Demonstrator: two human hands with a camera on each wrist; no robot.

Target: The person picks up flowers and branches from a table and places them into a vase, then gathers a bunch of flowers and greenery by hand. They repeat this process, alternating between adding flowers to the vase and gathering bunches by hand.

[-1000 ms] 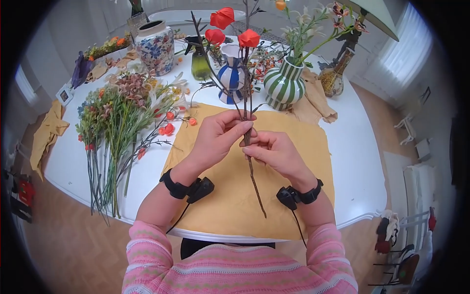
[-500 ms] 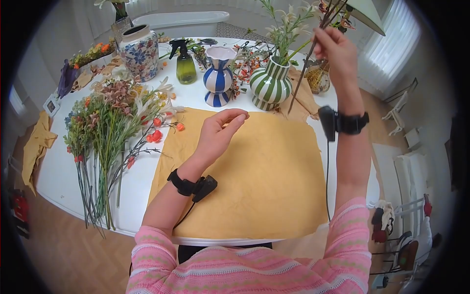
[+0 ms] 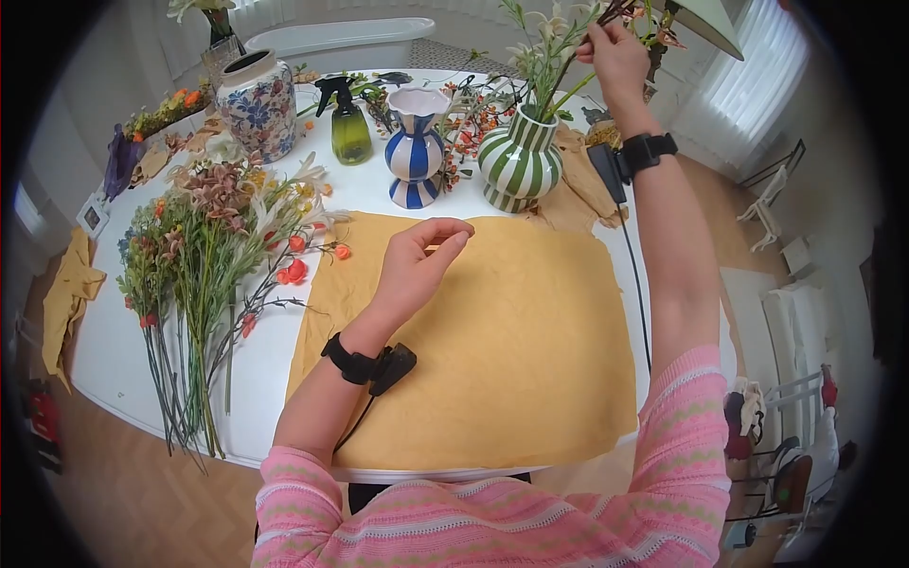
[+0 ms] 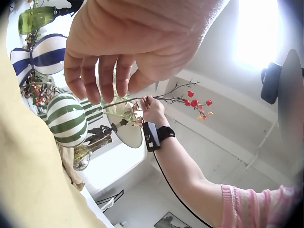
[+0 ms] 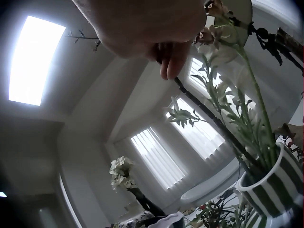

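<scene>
A hand can pass low over the yellow sheet [image 3: 511, 360] to the right of the left hand [image 3: 417, 270], while the flower heap [image 3: 213, 237] bars the way on the left. Beyond, a narrow gap parts the blue vase [image 3: 414, 156] from the green vase [image 3: 519, 159]. Leafy stems [image 5: 228, 111] crowd the green vase's mouth beside the branch [image 5: 213, 118], and the lampshade [image 3: 708, 24] stands near the right hand [image 3: 620, 68]

No readable text (or numbers)

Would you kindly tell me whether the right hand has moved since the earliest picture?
Yes: the right hand has gone from below the green-striped vase in the head view to above and right of it.
</scene>
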